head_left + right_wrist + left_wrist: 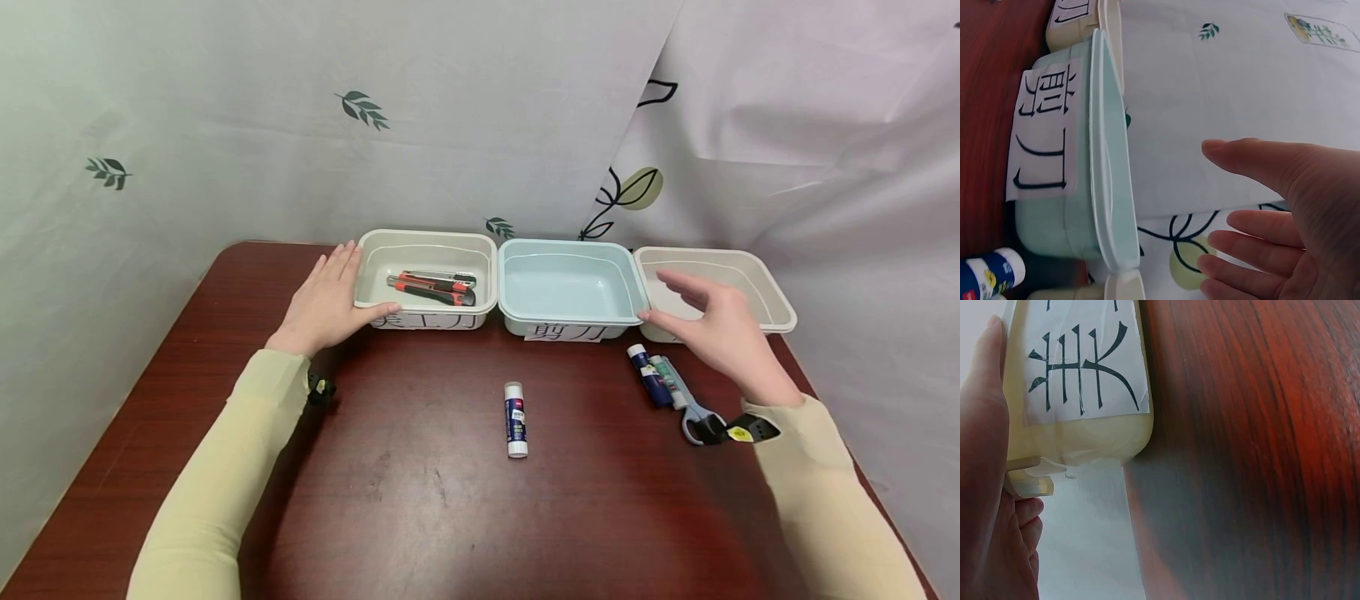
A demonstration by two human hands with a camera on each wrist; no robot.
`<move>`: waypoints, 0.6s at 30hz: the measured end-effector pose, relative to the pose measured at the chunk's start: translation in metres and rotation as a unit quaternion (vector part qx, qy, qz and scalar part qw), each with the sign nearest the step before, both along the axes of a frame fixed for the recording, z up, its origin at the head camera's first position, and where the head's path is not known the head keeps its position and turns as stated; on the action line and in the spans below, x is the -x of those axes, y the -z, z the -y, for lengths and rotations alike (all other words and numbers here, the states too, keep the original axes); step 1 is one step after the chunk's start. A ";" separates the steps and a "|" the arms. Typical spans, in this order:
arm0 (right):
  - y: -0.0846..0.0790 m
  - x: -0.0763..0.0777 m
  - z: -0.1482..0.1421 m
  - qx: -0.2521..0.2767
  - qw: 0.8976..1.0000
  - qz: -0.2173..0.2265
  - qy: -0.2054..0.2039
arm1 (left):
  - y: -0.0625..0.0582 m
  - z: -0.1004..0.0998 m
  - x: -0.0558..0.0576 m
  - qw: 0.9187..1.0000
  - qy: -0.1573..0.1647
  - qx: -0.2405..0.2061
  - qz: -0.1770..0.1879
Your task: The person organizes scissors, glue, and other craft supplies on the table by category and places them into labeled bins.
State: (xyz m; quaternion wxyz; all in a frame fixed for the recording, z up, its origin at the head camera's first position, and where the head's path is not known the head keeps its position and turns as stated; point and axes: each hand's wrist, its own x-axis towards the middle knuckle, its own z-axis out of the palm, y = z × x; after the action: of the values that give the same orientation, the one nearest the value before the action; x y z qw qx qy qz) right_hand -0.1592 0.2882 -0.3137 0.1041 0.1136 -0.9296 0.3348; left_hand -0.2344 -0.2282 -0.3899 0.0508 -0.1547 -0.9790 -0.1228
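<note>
Bins [570, 287] | likely squaring row | left hand [326, 304] spread against left bin [431, 257], right hand [716, 325] wide, empty | next probably needs gentle nudge

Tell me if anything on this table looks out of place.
Yes, the scissors lie on the table beside two glue sticks, which looks odd because the blue bin is labelled for scissors. A third glue stick lies apart, near the middle. Nothing looks spilled or damaged.
</note>
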 end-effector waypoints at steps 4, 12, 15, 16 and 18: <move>0.001 -0.008 -0.008 -0.014 1.000 0.003 0.020 | 0.000 0.000 0.001 1.000 0.001 0.000 -0.002; 0.002 -0.021 -0.022 -0.016 0.999 0.026 0.041 | 0.001 0.001 0.000 1.000 0.001 0.001 -0.001; 0.004 -0.026 -0.028 -0.030 0.998 0.021 0.051 | 0.000 0.000 0.000 1.000 0.001 0.000 0.000; 0.005 -0.027 -0.029 -0.034 0.998 0.021 0.054 | 0.000 0.000 0.000 1.000 0.001 0.000 0.001; 0.008 -0.030 -0.033 -0.040 0.997 0.015 0.059 | 0.000 0.000 0.000 1.000 0.000 0.000 0.001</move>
State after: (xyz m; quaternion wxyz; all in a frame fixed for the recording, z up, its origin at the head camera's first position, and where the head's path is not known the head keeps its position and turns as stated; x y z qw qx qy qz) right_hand -0.1294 0.3210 -0.3215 0.1052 0.0574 -0.9488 0.2923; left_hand -0.2345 -0.2286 -0.3900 0.0497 -0.1550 -0.9790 -0.1227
